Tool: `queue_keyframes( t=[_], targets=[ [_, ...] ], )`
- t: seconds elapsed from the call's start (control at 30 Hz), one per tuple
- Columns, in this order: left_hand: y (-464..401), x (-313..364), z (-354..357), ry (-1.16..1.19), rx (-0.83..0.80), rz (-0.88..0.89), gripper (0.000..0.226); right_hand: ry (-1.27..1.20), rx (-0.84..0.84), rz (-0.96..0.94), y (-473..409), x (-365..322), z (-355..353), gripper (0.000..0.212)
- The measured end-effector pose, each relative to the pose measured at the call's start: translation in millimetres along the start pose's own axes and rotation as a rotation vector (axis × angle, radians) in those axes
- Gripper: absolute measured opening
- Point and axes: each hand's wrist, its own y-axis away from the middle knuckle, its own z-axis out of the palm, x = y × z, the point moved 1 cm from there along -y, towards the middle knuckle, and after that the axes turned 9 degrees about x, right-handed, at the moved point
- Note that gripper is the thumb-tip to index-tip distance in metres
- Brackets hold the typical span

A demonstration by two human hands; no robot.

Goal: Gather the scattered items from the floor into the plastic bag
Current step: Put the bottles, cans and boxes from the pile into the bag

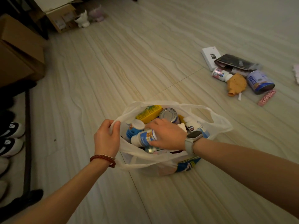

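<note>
Thin, limp bag (163,165) on the floor (113,65), mouth up and already packed: likely heavy now, walls apt to stretch or tear, so best lifted by both handle loops together rather than by the film. Left hand (106,138) curled round the near-left loop, pinching it to hold the mouth wide. Right hand (166,135) down inside the opening, fingers and thumb closed round a white bottle (144,138) with a blue label, lying on its side atop the load; smooth, rigid plastic, probably light, a little slippery, safest gripped round the barrel as here. Beside it in the bag: a yellow box (149,112), a can (169,114) showing its metal end, a second bottle (193,125) at the right. Little room left, so further pieces likely need wedging into gaps. Well apart, up and to the right, the remaining pile: a dark pouch (234,62), flat and floppy, partly over a stiff white box (210,58); a blue can (260,82) on its side, hard, liable to roll, probably the heaviest; a soft orange toy (237,84), squashable anywhere; a small bottle (222,75) touching it; a slim pink strip (266,97), light. Nothing between bag and pile. Far left, cardboard boxes (19,50) and shoes (12,130), clear of the work.
</note>
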Motion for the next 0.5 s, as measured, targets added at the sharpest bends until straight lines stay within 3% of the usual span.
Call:
queue_keyframes(
  t=[0.1, 0.27, 0.5],
  targets=[
    [2, -3, -1, 0.012, -0.019, 0.001, 0.017, -0.070, 0.115, 0.069, -6, -3, -14, 0.048],
    [3, -1, 1, 0.026, -0.030, 0.030, 0.016, -0.274, -0.031, 0.036, -3, -25, 4, 0.047],
    [0, 0, 4, 0.046, -0.054, 0.018, 0.015, -0.631, -0.025, 0.140, 9, -25, -3, 0.044]
  ],
)
